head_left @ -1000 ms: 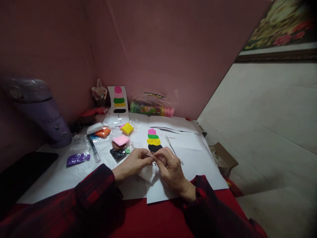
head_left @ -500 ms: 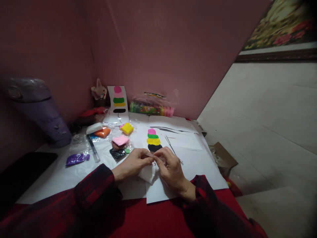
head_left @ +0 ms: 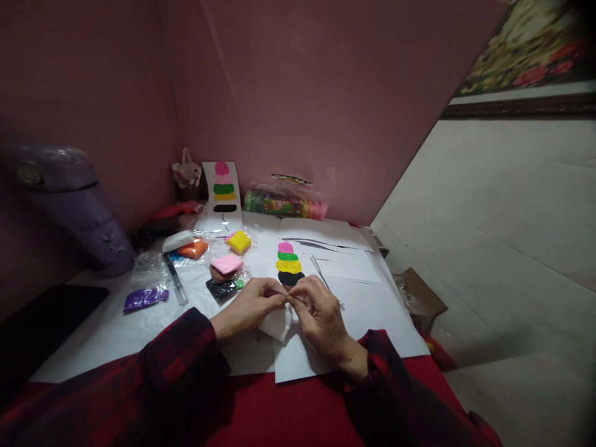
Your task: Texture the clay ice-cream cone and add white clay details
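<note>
My left hand [head_left: 254, 304] and my right hand [head_left: 321, 313] meet over the white paper, fingertips touching. Thumb and fingers are pinched on both sides. Below the left fingers hangs a crumpled white tissue [head_left: 277, 324], which the left hand seems to hold. What the right fingers pinch is too small to tell. Just beyond the hands lies a clay picture [head_left: 289, 266] with pink, green, yellow and black bands and a brown strip at the bottom, partly hidden by the fingers. A slim metal tool [head_left: 320, 270] rests to its right.
Left of the hands lie clay packets: pink [head_left: 226, 264], black [head_left: 221, 288], yellow [head_left: 239, 241], orange [head_left: 192, 249] and purple [head_left: 146, 299]. A pen [head_left: 175, 279] lies among them. A purple bottle [head_left: 86, 217] stands far left. Behind are a banded picture card [head_left: 223, 217] and a bag of coloured sticks [head_left: 286, 205].
Both hands stay almost in place, with only small finger movements. A little more of the brown strip beneath the black band shows now.
</note>
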`<state>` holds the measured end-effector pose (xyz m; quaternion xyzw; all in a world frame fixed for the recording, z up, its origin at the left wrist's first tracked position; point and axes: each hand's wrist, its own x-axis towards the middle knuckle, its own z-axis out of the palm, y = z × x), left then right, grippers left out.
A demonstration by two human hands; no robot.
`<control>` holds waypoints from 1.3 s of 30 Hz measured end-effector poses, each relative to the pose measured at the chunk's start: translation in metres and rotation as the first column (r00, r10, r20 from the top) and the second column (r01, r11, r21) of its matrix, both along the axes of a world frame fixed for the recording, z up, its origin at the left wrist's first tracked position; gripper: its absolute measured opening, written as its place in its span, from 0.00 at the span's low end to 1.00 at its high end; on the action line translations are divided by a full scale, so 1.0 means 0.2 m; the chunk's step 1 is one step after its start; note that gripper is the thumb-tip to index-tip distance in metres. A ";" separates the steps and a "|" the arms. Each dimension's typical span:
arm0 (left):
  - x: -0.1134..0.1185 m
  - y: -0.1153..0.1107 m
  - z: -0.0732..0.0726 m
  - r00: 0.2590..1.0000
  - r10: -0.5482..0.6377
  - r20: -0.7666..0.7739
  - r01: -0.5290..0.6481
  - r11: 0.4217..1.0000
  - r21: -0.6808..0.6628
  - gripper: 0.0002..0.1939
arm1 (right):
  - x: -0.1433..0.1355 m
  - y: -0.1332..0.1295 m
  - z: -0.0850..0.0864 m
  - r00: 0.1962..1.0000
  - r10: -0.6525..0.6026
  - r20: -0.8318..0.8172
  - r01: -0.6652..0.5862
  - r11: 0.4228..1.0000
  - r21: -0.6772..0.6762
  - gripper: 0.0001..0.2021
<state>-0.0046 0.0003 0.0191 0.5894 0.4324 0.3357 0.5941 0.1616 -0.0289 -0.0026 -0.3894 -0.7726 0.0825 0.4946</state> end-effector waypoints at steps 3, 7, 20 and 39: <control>0.00 0.00 0.00 1.000 -0.015 0.008 0.015 1.000 0.003 0.13 | 0.00 0.00 0.00 1.000 -0.023 0.014 0.023 1.000 -0.003 0.05; 0.00 0.00 0.01 0.999 -0.037 0.007 0.036 0.999 0.032 0.11 | 0.00 0.00 0.00 0.999 -0.036 -0.009 0.036 0.999 -0.012 0.06; 0.00 0.00 0.01 0.998 -0.039 0.042 0.040 0.999 -0.019 0.07 | 0.00 0.00 0.01 0.999 -0.033 -0.040 0.033 0.999 0.003 0.10; -0.01 -0.01 0.00 0.999 -0.034 -0.032 0.035 0.999 0.038 0.11 | 0.00 0.00 -0.01 1.000 0.015 0.010 -0.015 1.000 -0.003 0.10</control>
